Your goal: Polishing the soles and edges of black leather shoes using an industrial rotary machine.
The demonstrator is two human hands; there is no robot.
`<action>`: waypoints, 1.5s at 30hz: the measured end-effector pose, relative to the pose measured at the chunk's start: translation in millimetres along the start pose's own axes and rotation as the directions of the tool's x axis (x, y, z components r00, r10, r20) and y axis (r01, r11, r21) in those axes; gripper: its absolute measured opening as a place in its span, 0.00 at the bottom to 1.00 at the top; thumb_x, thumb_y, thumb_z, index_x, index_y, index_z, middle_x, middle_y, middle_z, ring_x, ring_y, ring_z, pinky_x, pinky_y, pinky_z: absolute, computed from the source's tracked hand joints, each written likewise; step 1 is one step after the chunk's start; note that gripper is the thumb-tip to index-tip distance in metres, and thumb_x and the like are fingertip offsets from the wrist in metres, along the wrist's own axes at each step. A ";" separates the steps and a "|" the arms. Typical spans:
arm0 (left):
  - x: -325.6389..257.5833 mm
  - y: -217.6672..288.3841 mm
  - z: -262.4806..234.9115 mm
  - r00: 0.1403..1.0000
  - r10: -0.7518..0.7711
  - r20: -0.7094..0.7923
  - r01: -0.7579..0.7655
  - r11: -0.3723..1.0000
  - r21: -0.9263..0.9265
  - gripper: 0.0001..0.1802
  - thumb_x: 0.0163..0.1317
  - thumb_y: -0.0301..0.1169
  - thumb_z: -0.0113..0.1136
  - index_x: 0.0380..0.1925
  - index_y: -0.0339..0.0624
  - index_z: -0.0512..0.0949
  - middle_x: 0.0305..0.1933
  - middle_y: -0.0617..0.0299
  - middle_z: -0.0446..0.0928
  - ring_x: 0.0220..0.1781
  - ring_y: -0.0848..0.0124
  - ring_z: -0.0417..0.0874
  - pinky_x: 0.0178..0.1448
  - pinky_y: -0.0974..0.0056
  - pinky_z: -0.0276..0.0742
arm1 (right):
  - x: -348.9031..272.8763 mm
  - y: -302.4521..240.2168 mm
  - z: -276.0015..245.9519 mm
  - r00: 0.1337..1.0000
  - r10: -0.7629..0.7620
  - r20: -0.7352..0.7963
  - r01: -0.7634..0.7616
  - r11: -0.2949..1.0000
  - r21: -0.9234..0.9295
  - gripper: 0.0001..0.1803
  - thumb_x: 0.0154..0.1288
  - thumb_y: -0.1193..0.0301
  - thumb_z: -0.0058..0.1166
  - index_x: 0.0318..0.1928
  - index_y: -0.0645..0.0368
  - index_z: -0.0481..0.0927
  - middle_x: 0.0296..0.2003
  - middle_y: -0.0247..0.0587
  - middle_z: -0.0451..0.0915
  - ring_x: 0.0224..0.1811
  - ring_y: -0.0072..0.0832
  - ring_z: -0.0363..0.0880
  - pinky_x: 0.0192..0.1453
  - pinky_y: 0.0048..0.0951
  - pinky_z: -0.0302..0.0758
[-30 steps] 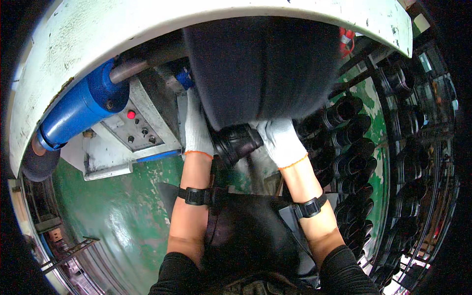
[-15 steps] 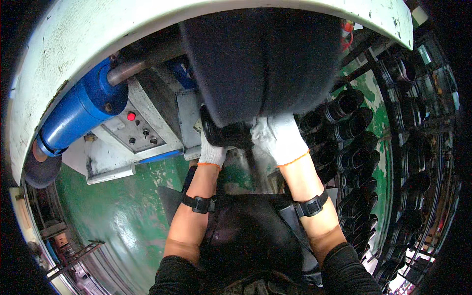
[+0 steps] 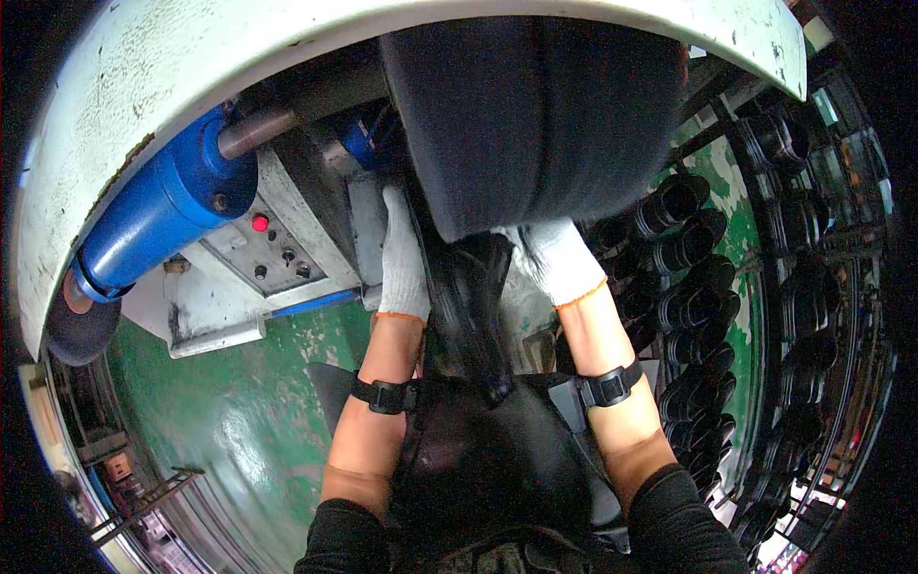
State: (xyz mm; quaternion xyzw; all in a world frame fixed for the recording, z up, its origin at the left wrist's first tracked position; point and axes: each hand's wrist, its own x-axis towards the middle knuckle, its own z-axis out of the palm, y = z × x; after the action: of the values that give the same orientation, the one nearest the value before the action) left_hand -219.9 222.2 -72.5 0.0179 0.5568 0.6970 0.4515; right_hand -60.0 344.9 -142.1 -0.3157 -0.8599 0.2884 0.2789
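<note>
A large dark roller [image 3: 535, 124], blurred as if turning, hangs over my hands. Below it, a glossy black boot [image 3: 469, 306] runs down toward my black apron [image 3: 488, 450]; its upper part is partly hidden by the roller. My left hand [image 3: 404, 253], in a white knit glove with an orange cuff edge, lies along the boot's left side with its fingers pointing up. My right hand [image 3: 555, 260], gloved alike, is closed at the boot's right side, just under the roller's lower edge; its fingertips are partly hidden.
A white machine hood [image 3: 287, 43] arches overhead. At left are a blue cylinder [image 3: 163, 215] with a metal rod and a control panel [image 3: 268, 253] with a red button. Racks of black footwear [image 3: 693, 287] stand close on the right. The floor [image 3: 210, 411] is worn green.
The boot has swung so its long part hangs down toward my apron. My left hand now reaches up its left side. The right hand has shifted slightly right.
</note>
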 end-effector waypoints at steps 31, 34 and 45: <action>41.0 -68.7 8.5 0.828 0.228 0.513 -0.087 0.955 -0.285 0.28 0.73 0.49 0.39 0.65 0.47 0.68 0.67 0.55 0.71 0.66 0.51 0.72 0.69 0.43 0.67 | -1.7 -20.3 -87.9 0.985 -0.007 0.170 -0.068 0.899 0.432 0.13 0.72 0.78 0.40 0.49 0.68 0.78 0.49 0.50 0.81 0.50 0.36 0.80 0.59 0.32 0.75; 14.3 -28.8 46.6 0.986 -0.023 0.163 0.084 0.922 -0.378 0.28 0.76 0.47 0.33 0.68 0.45 0.64 0.70 0.54 0.67 0.68 0.51 0.69 0.71 0.45 0.66 | -5.2 -19.2 -85.3 0.991 -0.094 0.095 0.087 0.993 0.074 0.11 0.67 0.75 0.45 0.42 0.67 0.79 0.41 0.53 0.81 0.45 0.40 0.81 0.53 0.37 0.76; 31.6 2.4 -29.8 0.833 0.369 0.413 -0.025 0.769 -0.638 0.30 0.75 0.52 0.34 0.60 0.44 0.74 0.63 0.54 0.75 0.64 0.55 0.74 0.71 0.51 0.65 | 1.6 -68.8 -26.3 0.914 -0.243 0.324 0.401 0.657 -0.639 0.23 0.61 0.66 0.46 0.53 0.66 0.80 0.47 0.59 0.81 0.51 0.52 0.78 0.59 0.52 0.72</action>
State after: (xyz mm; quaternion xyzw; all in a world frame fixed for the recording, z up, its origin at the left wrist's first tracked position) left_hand -255.8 220.2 -97.1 0.1184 0.1548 0.8520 0.4859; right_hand -69.9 310.8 -77.6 -0.2060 -0.9709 -0.0774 0.0947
